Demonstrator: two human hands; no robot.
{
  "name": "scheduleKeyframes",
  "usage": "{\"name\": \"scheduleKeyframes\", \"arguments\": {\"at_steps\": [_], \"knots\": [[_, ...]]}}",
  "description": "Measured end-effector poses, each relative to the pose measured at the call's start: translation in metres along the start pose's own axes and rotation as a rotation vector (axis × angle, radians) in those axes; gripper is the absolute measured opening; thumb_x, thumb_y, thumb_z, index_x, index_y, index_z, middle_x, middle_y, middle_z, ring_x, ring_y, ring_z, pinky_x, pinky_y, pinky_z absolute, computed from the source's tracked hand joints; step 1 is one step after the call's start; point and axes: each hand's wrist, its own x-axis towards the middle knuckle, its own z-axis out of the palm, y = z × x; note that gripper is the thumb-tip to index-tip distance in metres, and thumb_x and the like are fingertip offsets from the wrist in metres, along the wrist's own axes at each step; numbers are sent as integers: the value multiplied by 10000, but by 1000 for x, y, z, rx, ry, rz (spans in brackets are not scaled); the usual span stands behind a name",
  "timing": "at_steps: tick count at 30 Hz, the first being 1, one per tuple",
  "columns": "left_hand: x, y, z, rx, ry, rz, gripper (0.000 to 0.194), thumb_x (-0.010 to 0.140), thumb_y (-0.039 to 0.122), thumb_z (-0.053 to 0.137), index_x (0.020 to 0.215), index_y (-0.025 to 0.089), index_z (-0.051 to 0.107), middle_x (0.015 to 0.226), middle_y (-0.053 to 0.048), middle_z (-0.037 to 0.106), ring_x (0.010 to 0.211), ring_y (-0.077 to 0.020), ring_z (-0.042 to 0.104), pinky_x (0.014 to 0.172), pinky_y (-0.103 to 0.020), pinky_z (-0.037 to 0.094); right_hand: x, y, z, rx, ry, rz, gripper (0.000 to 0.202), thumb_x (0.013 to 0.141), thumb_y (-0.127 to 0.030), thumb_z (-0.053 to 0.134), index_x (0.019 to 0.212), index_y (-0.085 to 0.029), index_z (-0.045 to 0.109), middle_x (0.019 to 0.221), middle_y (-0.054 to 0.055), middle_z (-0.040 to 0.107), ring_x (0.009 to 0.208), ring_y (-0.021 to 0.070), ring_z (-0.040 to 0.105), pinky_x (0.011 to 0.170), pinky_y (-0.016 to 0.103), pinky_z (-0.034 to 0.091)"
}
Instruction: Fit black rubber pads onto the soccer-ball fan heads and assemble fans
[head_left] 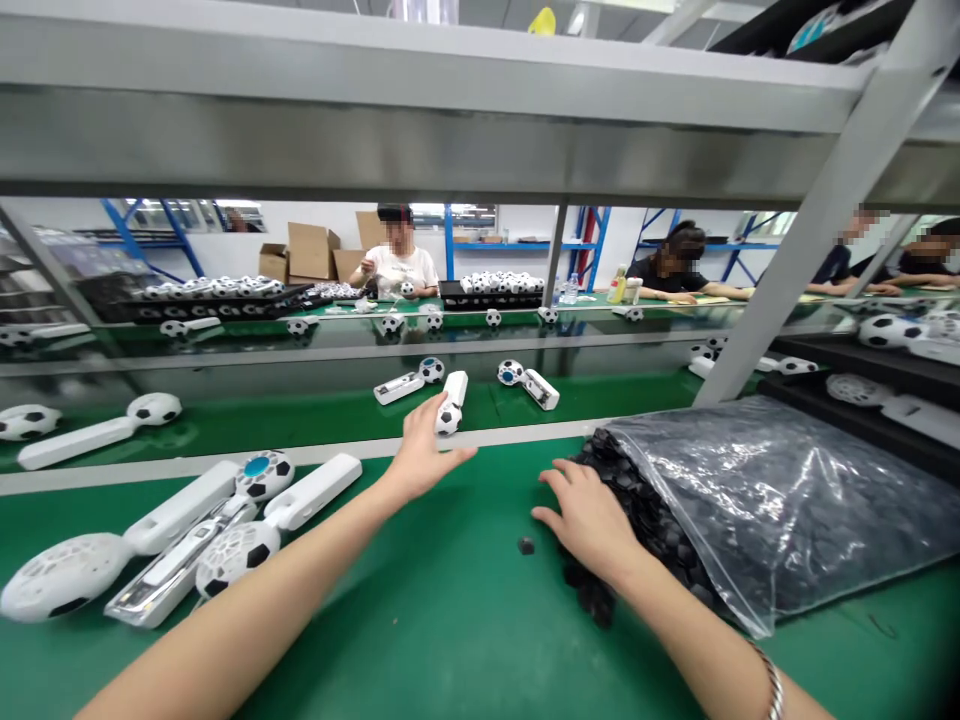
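Note:
My left hand [422, 452] reaches over the bench edge, fingers apart, beside a white handled piece with a soccer-ball head [448, 418]; its fingertips overlap the piece, and contact is unclear. My right hand [589, 515] is spread at the pile of small black pieces [679, 560] spilling from a clear plastic bag [795, 500]. A single black piece [526, 546] lies left of that hand. Several white soccer-ball pieces [311, 492] lie at the left on the green bench [442, 620].
Beyond a pale rail [330, 447], a green strip carries more ball-headed pieces [541, 390]. A slanted metal post [810, 210] and black trays [900, 400] stand at the right. A metal beam [420, 150] crosses above. Several people sit across the line, one in a white shirt [405, 270].

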Motion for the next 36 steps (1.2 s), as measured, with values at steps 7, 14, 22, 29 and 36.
{"name": "scheduleKeyframes", "arguments": {"at_steps": [7, 14, 22, 29, 36], "knots": [[-90, -47, -98, 548, -28, -115, 551, 730, 462, 555, 1214, 221, 447, 1307, -104, 397, 1207, -312, 332, 988, -458, 283, 4, 25, -16, -395, -231, 187, 235, 806, -274, 526, 960, -114, 602, 934, 172, 601, 893, 335, 580, 657, 395, 441], [-143, -48, -127, 490, -302, -352, 783, 644, 361, 619, 1346, 232, 297, 1226, -113, 460, 1070, -306, 479, 875, -397, 399, 6, 21, -5, -368, -300, 80, 224, 810, -73, 385, 849, -119, 600, 862, 140, 607, 769, 276, 635, 575, 342, 431], [-138, 14, -85, 161, -525, -189, 769, 661, 276, 647, 1336, 348, 284, 1143, -60, 505, 957, -252, 525, 782, -339, 445, 3, 7, -6, 100, -313, -39, 257, 831, -360, 438, 977, -220, 597, 994, 81, 598, 829, 218, 607, 670, 315, 455], [-81, 16, -22, 329, -267, 291, 613, 559, 613, 673, 1011, 212, 564, 1153, -121, 464, 1055, -319, 410, 912, -464, 318, -5, -12, -1, 355, -395, -171, 165, 782, -290, 476, 894, -247, 589, 899, 30, 557, 760, 161, 570, 699, 275, 442], [-75, 15, 9, 472, -181, 298, 693, 684, 573, 598, 1190, 131, 426, 1154, -155, 482, 1070, -310, 411, 928, -443, 301, -1, -5, 6, 369, -405, -155, 107, 782, -255, 459, 802, -236, 563, 814, 13, 551, 706, 145, 554, 658, 259, 431]]}}
